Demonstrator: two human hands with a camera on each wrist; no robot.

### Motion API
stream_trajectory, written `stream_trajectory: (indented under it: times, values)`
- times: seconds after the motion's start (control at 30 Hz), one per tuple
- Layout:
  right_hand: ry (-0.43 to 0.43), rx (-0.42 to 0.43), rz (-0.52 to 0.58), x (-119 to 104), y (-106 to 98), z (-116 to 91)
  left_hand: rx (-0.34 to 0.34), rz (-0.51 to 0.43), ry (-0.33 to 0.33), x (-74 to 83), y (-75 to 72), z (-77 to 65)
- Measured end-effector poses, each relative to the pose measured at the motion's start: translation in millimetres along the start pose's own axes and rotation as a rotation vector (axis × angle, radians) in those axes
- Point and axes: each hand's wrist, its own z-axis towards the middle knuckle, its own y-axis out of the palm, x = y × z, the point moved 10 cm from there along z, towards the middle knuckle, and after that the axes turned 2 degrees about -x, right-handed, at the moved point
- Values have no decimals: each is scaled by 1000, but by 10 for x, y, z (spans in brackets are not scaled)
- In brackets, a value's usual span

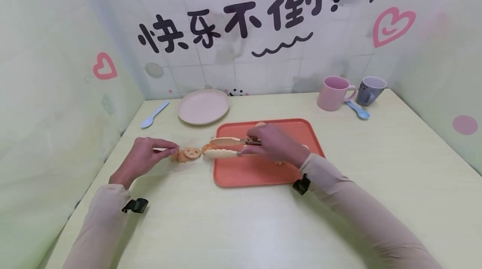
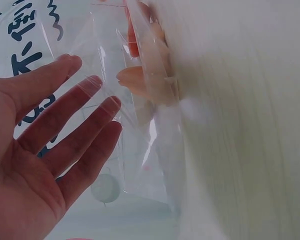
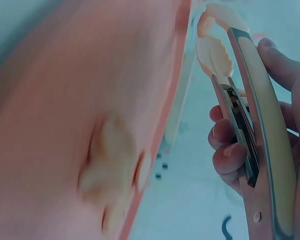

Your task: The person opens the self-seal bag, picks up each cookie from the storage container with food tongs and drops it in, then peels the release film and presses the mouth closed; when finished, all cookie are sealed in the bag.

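My left hand [image 1: 143,156] pinches the edge of a clear plastic bag [image 2: 155,137] left of the tray. Several tan biscuits lie inside the bag, among them a round biscuit with a face [image 1: 192,153]. The right hand [image 1: 276,141] grips a pair of cream-tipped tongs [image 1: 224,153] over the orange tray [image 1: 241,177]. Between the tong tips, at the bag's side of the tray, is an orange-tan biscuit [image 1: 208,147]. More biscuits [image 3: 112,160] lie on the tray, blurred in the right wrist view and partly hidden by the right hand in the head view.
A pink plate [image 1: 203,106] stands behind the bag, with a blue spoon [image 1: 154,115] to its left. At the back right are a pink mug [image 1: 332,94], a purple mug [image 1: 370,90] and another blue spoon [image 1: 357,111]. A printed curtain [image 1: 241,64] borders the table.
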Motion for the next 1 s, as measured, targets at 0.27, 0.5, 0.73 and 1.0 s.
stream_trajectory:
  times: [0.27, 0.5, 0.73, 1.0]
  values:
    - [-32, 5, 120, -211, 230, 245, 5, 13, 25, 29, 1, 34]
    - [-21, 12, 68, -340, 316, 367, 13, 1, 23, 18, 11, 48]
    - [-45, 56, 24, -425, 331, 447, 12, 8, 23, 21, 14, 54]
    - [-32, 54, 18, -420, 357, 443, 8, -6, 11, -8, 32, 49]
